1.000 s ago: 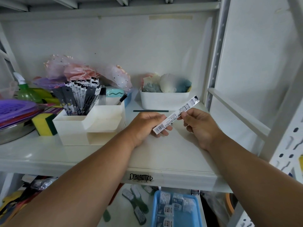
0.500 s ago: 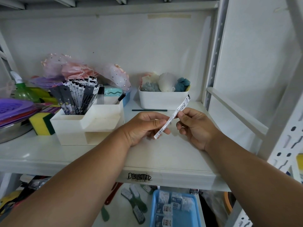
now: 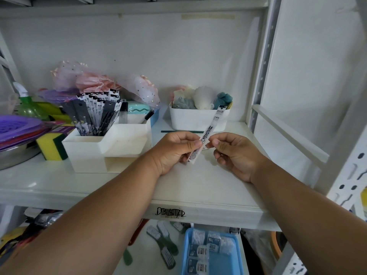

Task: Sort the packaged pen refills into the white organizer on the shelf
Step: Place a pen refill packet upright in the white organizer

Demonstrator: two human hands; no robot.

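Note:
A long, narrow packaged pen refill slants up to the right above the middle of the shelf. My left hand pinches its lower part between thumb and fingers. My right hand pinches it just to the right, at its middle. The printed front of the pack faces me. The white organizer stands on the shelf to the left, and several packaged refills stand upright in its back left compartment. Its front compartment holds nothing that I can see.
A white bin of cloth items stands behind my hands, with a thin dark stick lying in front of it. A yellow-green sponge and purple plates crowd the left. A blue tray sits on the lower shelf.
The refill pack has been turned over between both hands, from its barcode side to its printed front, and it now stands steeper. Both hands have drawn closer together.

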